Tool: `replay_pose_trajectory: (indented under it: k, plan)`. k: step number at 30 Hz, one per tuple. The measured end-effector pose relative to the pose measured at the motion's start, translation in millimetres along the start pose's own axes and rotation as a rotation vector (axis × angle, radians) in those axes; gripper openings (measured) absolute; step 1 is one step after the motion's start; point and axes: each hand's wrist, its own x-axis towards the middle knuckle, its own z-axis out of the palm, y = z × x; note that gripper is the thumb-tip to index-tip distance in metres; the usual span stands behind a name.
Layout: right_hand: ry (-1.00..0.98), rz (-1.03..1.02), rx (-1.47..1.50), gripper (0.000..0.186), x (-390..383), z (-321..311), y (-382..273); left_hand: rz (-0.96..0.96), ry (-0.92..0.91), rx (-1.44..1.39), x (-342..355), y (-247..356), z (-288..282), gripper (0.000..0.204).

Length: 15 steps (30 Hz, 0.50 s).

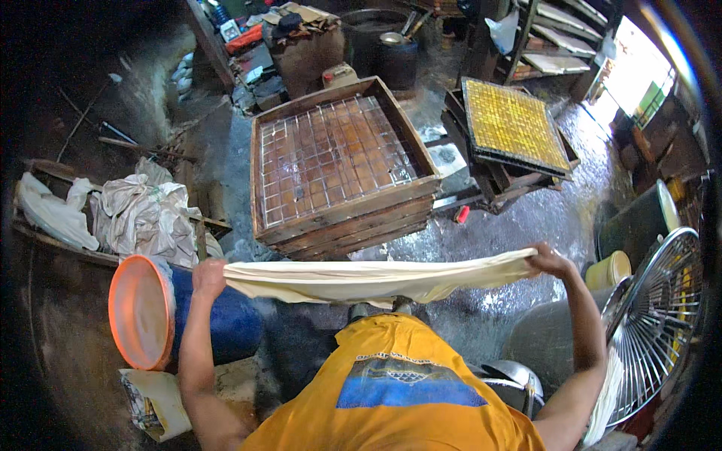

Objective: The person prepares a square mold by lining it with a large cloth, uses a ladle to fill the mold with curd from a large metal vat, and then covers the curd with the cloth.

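Note:
A long cream cloth is stretched out in front of my body, with loose folds sagging along its lower edge. My left hand is closed round its left end, beside an orange-rimmed tub. On the other side my right hand grips the right end, a little higher. Beyond the cloth stands a stack of square wooden frames. A metal wire grid lies inside the top frame. The cloth is apart from the stack.
At the right, a yellow gridded tray rests on stacked frames. A blue barrel with an orange basin is at my left, below white sacks. A large metal fan stands close to my right arm. The floor looks wet.

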Motion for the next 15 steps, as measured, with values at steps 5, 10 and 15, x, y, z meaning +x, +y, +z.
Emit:
replay_pose_trajectory:
  k: [5,10,15]
  plan:
    - [0.307,-0.114,-0.471,0.017,-35,-19,-75,-0.491,0.593,-0.067,-26,-41,5,0.013]
    - [1.153,-0.181,-0.83,0.023,-68,-54,-112,-0.431,0.887,-0.168,-55,-112,-34,0.033]
    - [0.767,-0.618,0.48,0.045,-79,-135,-63,-0.559,0.359,-1.664,-78,-193,-128,0.05]
